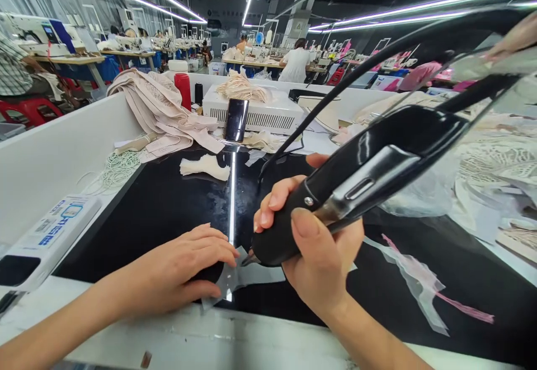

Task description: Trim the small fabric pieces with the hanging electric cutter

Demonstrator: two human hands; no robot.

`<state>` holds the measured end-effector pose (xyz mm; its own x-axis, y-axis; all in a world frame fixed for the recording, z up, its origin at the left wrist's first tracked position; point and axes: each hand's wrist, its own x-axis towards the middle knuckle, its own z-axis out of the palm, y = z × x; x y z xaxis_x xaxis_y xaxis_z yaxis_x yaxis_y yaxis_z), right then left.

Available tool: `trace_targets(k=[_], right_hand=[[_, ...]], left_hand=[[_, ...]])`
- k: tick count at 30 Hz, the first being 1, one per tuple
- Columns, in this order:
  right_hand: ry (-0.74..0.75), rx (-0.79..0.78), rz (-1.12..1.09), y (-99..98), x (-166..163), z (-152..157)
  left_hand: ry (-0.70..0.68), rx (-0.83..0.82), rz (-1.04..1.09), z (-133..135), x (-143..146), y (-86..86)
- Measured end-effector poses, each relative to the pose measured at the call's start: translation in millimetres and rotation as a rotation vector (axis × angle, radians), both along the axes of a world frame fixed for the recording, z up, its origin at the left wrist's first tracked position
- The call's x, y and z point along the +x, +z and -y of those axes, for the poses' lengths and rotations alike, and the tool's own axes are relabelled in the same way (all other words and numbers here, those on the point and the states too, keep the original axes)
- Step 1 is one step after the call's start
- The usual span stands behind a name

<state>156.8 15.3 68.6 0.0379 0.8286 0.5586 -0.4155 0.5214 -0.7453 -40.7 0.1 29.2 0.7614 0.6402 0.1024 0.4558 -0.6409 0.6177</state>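
My right hand (319, 247) is wrapped round a black handheld tool (369, 163) with a silver metal lever on its side. The tool slants down to the left, and its pointed metal tip (250, 258) is at a translucent film piece (264, 274) on the black work surface (176, 207). A thick black cable rises from the tool's upper end. My left hand (168, 269) lies palm down with its fingers stretched out, the fingertips on the film's left part just beside the tip. Part of the film is hidden behind my hands and the tool.
Film scraps with pink threads (415, 280) lie at right. A white device (50, 241) and a tangle of pale cord (119, 169) are at left. Behind are beige fabric strips (159, 107), a phone (236, 120), a red thread cone (182, 90) and a white vented box (272, 115).
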Motion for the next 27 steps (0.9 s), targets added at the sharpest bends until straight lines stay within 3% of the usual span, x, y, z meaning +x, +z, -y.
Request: trace_targets(k=[8, 27], right_hand=[[0.004, -0.050, 0.019, 1.1, -9.4, -1.6], [-0.024, -0.011, 0.022, -5.3, -19.7, -11.0]], left_hand=[[0.050, -0.104, -0.088, -8.1, -3.5, -8.2], [0.057, -0.021, -0.124, -12.9, 5.1, -8.0]])
